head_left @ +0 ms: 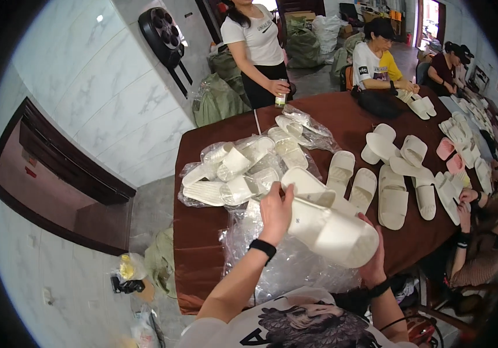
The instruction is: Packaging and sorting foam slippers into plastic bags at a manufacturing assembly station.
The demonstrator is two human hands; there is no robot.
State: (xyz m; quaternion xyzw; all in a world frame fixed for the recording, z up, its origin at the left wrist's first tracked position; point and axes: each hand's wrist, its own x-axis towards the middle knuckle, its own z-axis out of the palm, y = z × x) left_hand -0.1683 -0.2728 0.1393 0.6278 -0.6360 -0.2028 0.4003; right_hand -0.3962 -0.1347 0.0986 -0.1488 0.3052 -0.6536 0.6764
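A cream slipper (330, 232), held above the near edge of the table (202, 232), is carried between both hands. The left hand (275, 211) has its fingers closed over the heel end; the right hand (372, 261) supports the toe end from below, fingers wrapped under the sole. Beneath lies crumpled clear plastic wrap (284, 269); beyond, bagged slippers (234, 171) and loose slippers (394, 194). Three other people work farther along. Judged risk: the slipper could slide off the slick plastic over the table edge if released there.

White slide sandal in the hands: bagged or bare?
Bare: the white slide sandal shows no film over it, held by left hand and right hand.
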